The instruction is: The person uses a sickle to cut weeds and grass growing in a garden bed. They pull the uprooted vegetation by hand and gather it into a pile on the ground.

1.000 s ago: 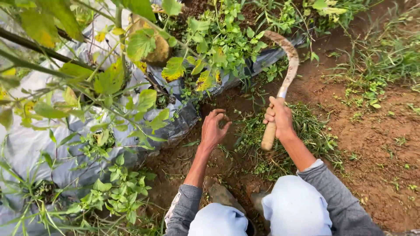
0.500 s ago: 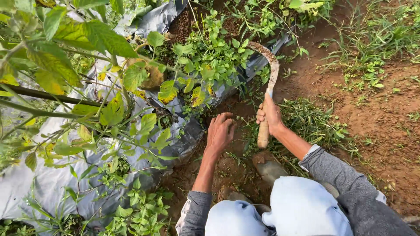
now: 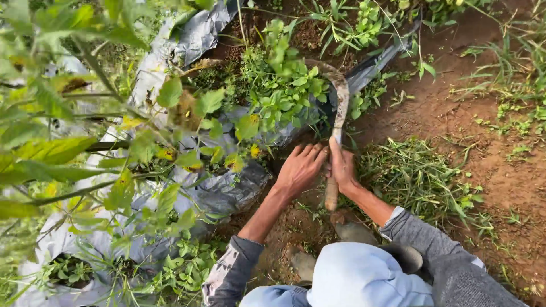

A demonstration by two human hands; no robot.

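My right hand [image 3: 343,166] grips the wooden handle of a sickle [image 3: 338,120]. Its curved, rusty blade reaches up into a clump of green weeds [image 3: 284,85]. My left hand [image 3: 301,166] is spread open on the soil just left of the handle, fingers pointing toward the base of the weeds. The weeds grow at the edge of silver plastic mulch sheeting [image 3: 222,190]. Grey sleeves cover both forearms.
Cut grass [image 3: 418,182] lies in a pile to the right of my hands on bare brown soil [image 3: 512,170]. Leafy branches [image 3: 68,142] hang across the left side. My knees in light trousers [image 3: 364,278] and a shoe [image 3: 352,232] are at the bottom.
Both hands have moved up toward the weeds. The left hand has come close beside the sickle handle, and the blade has pushed further into the clump.
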